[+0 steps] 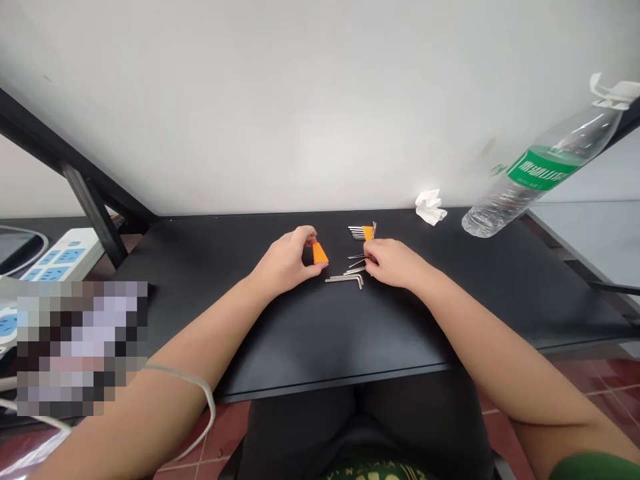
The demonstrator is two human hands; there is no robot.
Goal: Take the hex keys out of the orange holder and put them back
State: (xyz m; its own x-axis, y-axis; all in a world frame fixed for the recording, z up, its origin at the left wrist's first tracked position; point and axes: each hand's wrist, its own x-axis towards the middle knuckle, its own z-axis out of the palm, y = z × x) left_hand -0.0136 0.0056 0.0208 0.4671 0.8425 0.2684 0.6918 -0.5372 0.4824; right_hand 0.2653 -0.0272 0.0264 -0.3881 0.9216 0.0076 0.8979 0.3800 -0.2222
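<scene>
Between the thumb and fingers of my left hand (pixel 286 264) is a small orange wedge-shaped hex key holder (pixel 319 254), held just at the table's middle. No keys show in it. To the right, the fingers of my right hand (pixel 397 263) are pinched together over several loose hex keys (pixel 356 268), closed on the bent end of at least one; the fingertips partly hide which. A bigger L-shaped hex key (pixel 345 279) lies on the table just in front of these. Behind my right fingers sits a second orange holder (pixel 368 232) filled with a row of small keys.
The black table (pixel 310 340) meets a white wall at the back. A crumpled tissue (pixel 431 207) and a large clear bottle with a green label (pixel 544 167) stand at the back right. At left are a power strip (pixel 67 250) and a white cable (pixel 203 383) by my left forearm.
</scene>
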